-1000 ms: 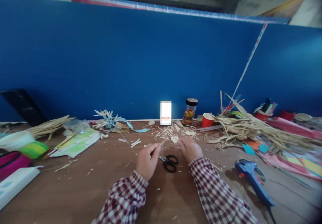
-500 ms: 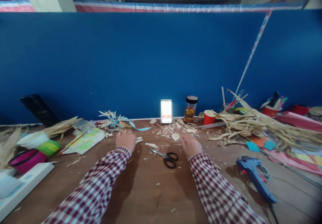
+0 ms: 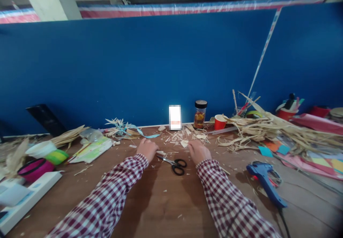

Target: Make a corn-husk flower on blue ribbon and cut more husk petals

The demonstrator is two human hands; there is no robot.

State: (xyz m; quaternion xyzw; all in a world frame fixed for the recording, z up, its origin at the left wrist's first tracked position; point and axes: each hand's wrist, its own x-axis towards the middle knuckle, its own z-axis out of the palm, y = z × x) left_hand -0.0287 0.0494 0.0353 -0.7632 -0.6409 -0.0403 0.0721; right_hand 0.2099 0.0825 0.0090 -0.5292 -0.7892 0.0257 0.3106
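- Centre of it all, the scraps [image 3: 175, 137]: a pale, shredded heap near the counter's [image 3: 160, 209] back edge, with loose bits strewn towards the front.
- Here's the left hand [image 3: 147, 149], palm down left of the heap, fingers curled low, a pale strip [image 3: 161, 153] right by them; whether its grip has anything, I can't tell.
- And the right hand [image 3: 198, 151], low at the heap's near right side, beside a wider pale piece [image 3: 184, 143]; fingertips unclear, so no calling that grip either.
- How far along? Partway, I'd judge: plenty is down to small bits, bunched at the back, while a scatter lies loose in front and the long husks [image 3: 257, 129] off right look uncut.
- Between the hands, scissors [image 3: 174, 165], flat, blades pointing left, handles free.
- Along the back edge: a bright upright screen [image 3: 175, 117], a jar [image 3: 200, 115], a red cup [image 3: 220, 122].
- Towards the front right corner, a blue glue gun [image 3: 266, 182]; towards the front left, a white power strip [image 3: 32, 200].
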